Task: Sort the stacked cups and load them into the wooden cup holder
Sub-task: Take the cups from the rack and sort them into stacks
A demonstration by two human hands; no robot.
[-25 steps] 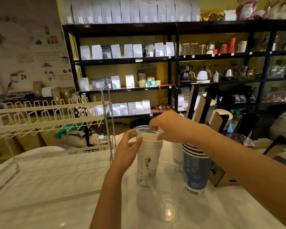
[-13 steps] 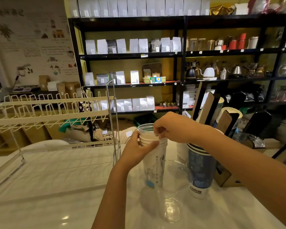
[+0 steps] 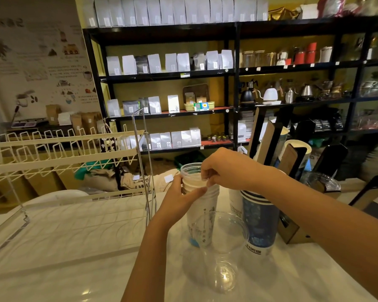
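A stack of white printed paper cups (image 3: 203,216) stands on the white counter, with a clear plastic cup (image 3: 190,171) nested in its top. My left hand (image 3: 181,201) grips the stack just below the rim. My right hand (image 3: 225,168) pinches the rim of the clear top cup. In front stands an empty clear plastic cup (image 3: 223,247). Right of it is a stack of blue paper cups (image 3: 260,223). The wooden cup holder (image 3: 290,158), with dark slanted slots and cups leaning in it, stands behind on the right.
A white wire dish rack (image 3: 59,153) with a metal frame fills the left of the counter (image 3: 74,247). Black shelves (image 3: 234,73) with bags, kettles and jars line the back wall. Clear lids (image 3: 323,179) lie right of the holder.
The clear top cup has risen a little out of the white stack under my right hand's pinch. My left hand has shifted higher on the stack. The view has tilted slightly.
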